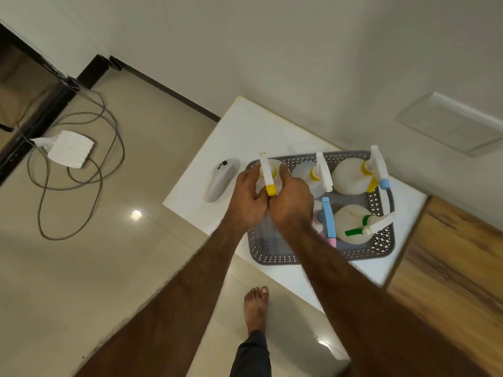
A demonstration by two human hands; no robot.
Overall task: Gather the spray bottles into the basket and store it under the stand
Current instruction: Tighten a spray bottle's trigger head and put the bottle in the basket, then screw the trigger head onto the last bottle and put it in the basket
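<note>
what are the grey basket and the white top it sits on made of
Grey lattice-walled basket: looks like moulded plastic, matt, with a regular cut-out pattern along its rim. White square stand top: seems a smooth, faintly glossy slab, perhaps stone or laminate; the frame does not settle which.
</note>
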